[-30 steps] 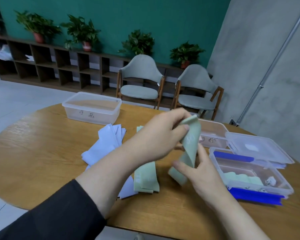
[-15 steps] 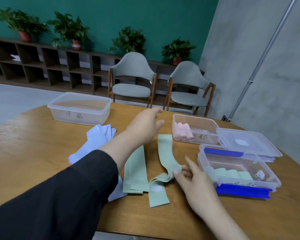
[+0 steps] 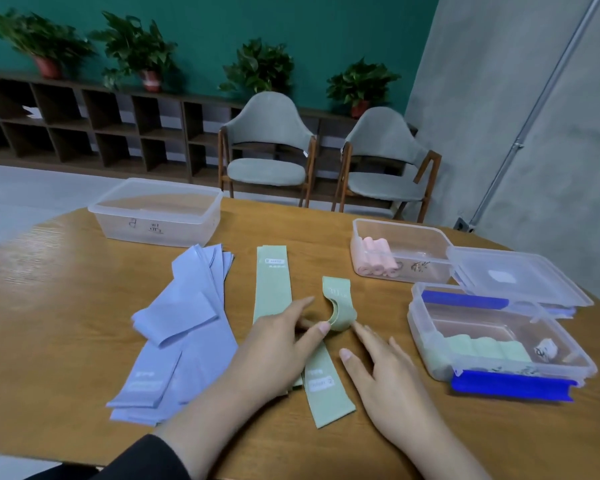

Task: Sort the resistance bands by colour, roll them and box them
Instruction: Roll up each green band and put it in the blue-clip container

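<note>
Even soft light, edges warped.

A matt, smooth wooden table (image 3: pixel 66 306) with visible grain was seen. The green band (image 3: pixel 329 386) and blue bands (image 3: pixel 184 323) looked matt and rubbery; the boxes (image 3: pixel 499 341) were clear glossy plastic.
</note>
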Available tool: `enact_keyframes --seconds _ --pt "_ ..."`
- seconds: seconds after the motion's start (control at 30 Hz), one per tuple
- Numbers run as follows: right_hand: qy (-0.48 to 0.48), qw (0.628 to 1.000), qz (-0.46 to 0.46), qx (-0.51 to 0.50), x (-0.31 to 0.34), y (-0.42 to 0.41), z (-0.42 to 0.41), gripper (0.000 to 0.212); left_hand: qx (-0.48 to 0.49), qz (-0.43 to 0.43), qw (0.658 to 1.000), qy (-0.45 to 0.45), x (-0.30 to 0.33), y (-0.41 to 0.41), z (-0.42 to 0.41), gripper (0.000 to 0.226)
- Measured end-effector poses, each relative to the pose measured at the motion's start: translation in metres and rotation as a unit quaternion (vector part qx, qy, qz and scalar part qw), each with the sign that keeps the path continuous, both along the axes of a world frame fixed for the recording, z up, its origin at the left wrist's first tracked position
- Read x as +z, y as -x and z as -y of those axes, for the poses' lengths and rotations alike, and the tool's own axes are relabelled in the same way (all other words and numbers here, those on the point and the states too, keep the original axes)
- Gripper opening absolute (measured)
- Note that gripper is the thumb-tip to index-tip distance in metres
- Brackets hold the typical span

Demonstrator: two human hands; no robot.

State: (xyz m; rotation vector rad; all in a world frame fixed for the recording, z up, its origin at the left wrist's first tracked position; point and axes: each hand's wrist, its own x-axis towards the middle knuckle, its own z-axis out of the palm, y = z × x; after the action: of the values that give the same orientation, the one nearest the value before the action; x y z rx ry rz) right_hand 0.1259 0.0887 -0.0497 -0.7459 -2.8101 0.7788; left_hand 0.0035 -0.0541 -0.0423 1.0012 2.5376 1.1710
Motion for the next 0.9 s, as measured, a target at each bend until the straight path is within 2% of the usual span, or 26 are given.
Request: enact_keyframes --seconds 0.13,0.2,0.27,0.33,0.4,0.43,0.53,0.6,0.7,0.8,0.83,0.9 --pt "0.03 0.999 -0.008 0.022 0.004 0.007 -0.002 0.053 -0.034 -0.016 0.996 0.082 0.011 0.005 -0.013 0.067" --pt "0.05 0.998 -0.027 0.031 0.001 0.012 -0.004 0.053 -0.027 0.029 0.997 0.059 0.018 0.009 -0.025 0.065" --pt "0.087 0.994 -0.058 0.035 0.0 0.018 -0.006 0.058 0.0 0.168 0.985 -0.036 0.022 0.012 -0.033 0.067" --pt "0.14 0.985 -0.102 0.016 -0.002 0.022 -0.012 0.065 0.016 0.337 0.932 -0.133 0.023 0.014 -0.039 0.066" --pt "0.155 0.982 -0.106 0.0 -0.002 0.022 -0.014 0.067 0.018 0.423 0.889 -0.175 0.023 0.014 -0.039 0.065" --pt "0.137 0.985 -0.102 0.001 -0.003 0.021 -0.015 0.067 0.016 0.425 0.888 -0.172 0.022 0.013 -0.038 0.064" --pt "0.082 0.992 -0.096 0.021 -0.008 0.015 -0.012 0.063 0.032 0.326 0.939 -0.105 0.016 0.013 -0.031 0.063" --pt "0.088 0.989 -0.11 0.033 -0.01 0.016 -0.011 0.058 0.028 0.347 0.93 -0.117 0.015 0.013 -0.028 0.063" --pt "0.19 0.966 -0.172 0.015 -0.004 0.021 -0.009 0.05 0.022 0.407 0.897 -0.172 0.013 0.011 -0.031 0.063" --pt "0.315 0.925 -0.209 -0.021 0.003 0.026 -0.01 0.05 0.014 0.401 0.899 -0.173 0.015 0.01 -0.037 0.061" --pt "0.313 0.927 -0.203 -0.033 0.003 0.026 -0.011 0.051 0.008 0.361 0.922 -0.137 0.017 0.011 -0.037 0.06" --pt "0.255 0.951 -0.169 -0.052 0.001 0.025 -0.014 0.048 -0.026 0.188 0.982 0.002 0.02 0.017 -0.037 0.058"
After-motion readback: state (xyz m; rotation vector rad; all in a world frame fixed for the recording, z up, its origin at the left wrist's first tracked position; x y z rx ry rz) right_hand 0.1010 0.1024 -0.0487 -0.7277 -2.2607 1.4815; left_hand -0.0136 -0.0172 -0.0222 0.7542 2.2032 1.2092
